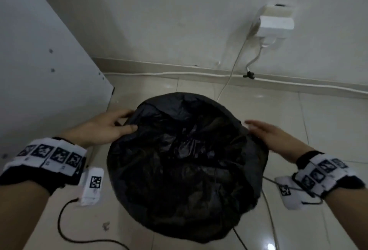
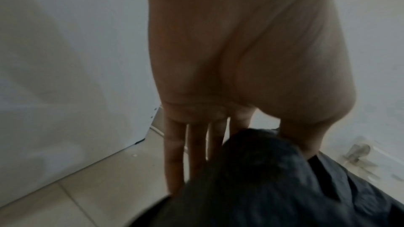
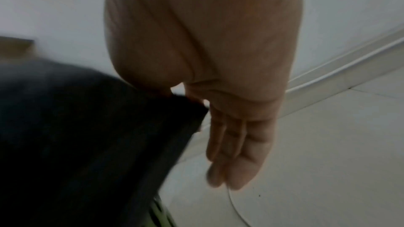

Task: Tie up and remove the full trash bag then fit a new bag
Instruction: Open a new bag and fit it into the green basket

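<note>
bag position: the black trash bag [image 1: 185,162] sits on the tiled floor [image 1: 328,122] between the two hands, its wide mouth facing up at the head camera, near the wall [image 1: 179,21] and just beside a white cabinet side [image 1: 39,70].
left hand: the left hand [image 1: 105,128] is at the bag's upper left rim; the thumb lies over the top of the edge and the fingers [image 2: 174,153] run straight down the outside, so the plastic is pinched between thumb and fingers.
right hand: the right hand [image 1: 268,134] is at the bag's upper right rim, fingers [image 3: 238,148] straight and held together beside the plastic; the thumb side touches the black edge, but i cannot tell whether it pinches it.
bag look: thin, crinkled, glossy black plastic, rim spread in a rough circle, folds sagging into the middle; what lies inside is too dark to tell.
bag in wrist views: a dark fold [image 2: 273,179] under the left thumb; a dark blurred sheet [image 3: 87,135] left of the right palm.
around: a white box [image 1: 276,23] on the wall with cables hanging; a black cable [image 1: 65,226] on the floor at lower left.
</note>
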`<state>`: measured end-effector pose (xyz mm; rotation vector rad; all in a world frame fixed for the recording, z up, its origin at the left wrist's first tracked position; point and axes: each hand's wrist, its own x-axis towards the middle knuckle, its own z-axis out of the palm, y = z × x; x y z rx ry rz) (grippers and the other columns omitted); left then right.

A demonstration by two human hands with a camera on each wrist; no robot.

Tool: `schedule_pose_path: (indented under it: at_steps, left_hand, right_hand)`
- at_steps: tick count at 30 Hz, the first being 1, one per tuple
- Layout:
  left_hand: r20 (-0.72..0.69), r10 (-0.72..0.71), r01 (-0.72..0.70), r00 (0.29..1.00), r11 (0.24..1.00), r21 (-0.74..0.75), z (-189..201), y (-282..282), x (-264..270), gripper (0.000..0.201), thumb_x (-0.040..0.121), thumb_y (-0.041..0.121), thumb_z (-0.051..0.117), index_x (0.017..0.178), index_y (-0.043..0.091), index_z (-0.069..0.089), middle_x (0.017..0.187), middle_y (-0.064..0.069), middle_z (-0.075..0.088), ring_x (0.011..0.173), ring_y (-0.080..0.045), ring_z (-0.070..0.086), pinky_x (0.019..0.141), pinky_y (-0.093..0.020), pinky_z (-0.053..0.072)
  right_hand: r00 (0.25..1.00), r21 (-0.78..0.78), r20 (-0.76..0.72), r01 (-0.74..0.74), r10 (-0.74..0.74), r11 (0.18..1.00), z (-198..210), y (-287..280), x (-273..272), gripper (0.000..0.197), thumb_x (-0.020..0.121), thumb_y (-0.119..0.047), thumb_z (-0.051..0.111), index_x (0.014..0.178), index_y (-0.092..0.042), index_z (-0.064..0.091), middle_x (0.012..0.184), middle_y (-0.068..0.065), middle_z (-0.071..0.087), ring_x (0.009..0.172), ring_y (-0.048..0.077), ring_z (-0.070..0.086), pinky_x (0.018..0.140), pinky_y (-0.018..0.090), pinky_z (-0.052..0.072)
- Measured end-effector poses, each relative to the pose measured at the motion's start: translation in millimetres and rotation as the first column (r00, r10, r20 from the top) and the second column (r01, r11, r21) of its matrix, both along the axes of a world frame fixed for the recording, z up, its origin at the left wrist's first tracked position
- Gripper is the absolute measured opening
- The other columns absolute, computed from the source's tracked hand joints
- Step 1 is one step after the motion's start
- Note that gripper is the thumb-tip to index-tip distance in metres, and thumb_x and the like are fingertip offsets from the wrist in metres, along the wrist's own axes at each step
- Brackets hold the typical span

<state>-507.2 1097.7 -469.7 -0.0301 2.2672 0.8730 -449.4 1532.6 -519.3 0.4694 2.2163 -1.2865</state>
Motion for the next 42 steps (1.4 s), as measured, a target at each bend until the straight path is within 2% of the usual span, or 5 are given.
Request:
schedule_pose_path:
  at_steps: [6,10,16,29,42]
  left_hand:
    - [0.284,0.059,-0.092,0.957,0.990,0.106,5,-21,49,0.051,0.079,0.038,0.071,0.128,0.034,0.054,0.113,-0.009,0.071,0.085,-0.039,0.072,0.069,-0.053,0.061]
    - [0.219,0.301,-0.343,0.928,0.919,0.193,-11,-9,56,0.026,0.094,0.016,0.062,0.116,0.028,0.059,0.110,-0.011,0.072,0.087,-0.041,0.071,0.056,-0.052,0.060]
    - [-0.242,0.199,-0.217,0.949,0.975,-0.050,-26,1,31,0.037,0.098,0.022,0.047,0.133,0.012,0.049,0.123,-0.010,0.060,0.112,-0.035,0.057,0.092,-0.041,0.049]
    - [-0.457,0.258,-0.290,0.851,0.957,0.001,-2,22,20,0.033,0.095,0.033,0.043,0.122,0.014,0.044,0.114,-0.021,0.062,0.097,-0.041,0.061,0.083,-0.048,0.052]
    - [-0.557,0.014,0.081,0.831,0.986,0.147,-12,17,58,0.043,0.098,0.023,0.042,0.141,0.024,0.039,0.102,-0.011,0.069,0.082,-0.031,0.064,0.068,-0.039,0.052]
  right_hand:
    - [0.956,-0.386,0.263,0.224,-0.126,0.895,2,17,60,0.084,0.049,-0.062,0.089,0.115,-0.013,0.072,0.117,0.021,0.069,0.101,0.039,0.063,0.095,0.060,0.049]
    - [0.965,-0.483,0.237,0.220,-0.115,0.847,-10,-2,74,0.036,0.088,-0.017,0.069,0.117,0.004,0.067,0.115,0.028,0.069,0.098,0.033,0.068,0.080,0.040,0.057]
    - [0.985,-0.041,0.143,0.108,-0.101,0.993,-29,-2,50,0.009,0.095,-0.013,0.065,0.101,-0.008,0.069,0.084,0.016,0.069,0.067,0.024,0.059,0.054,0.031,0.042]
    - [0.840,0.346,-0.434,-0.178,0.325,0.921,158,-71,-26,0.009,0.092,-0.024,0.066,0.099,-0.025,0.070,0.085,-0.005,0.075,0.069,0.018,0.070,0.070,0.027,0.057]
    - [0.762,0.491,0.428,-0.647,0.485,0.584,-72,-168,-46,0.120,0.065,-0.054,0.086,0.158,-0.019,0.018,0.161,0.009,0.030,0.145,0.032,0.033,0.117,0.043,0.033]
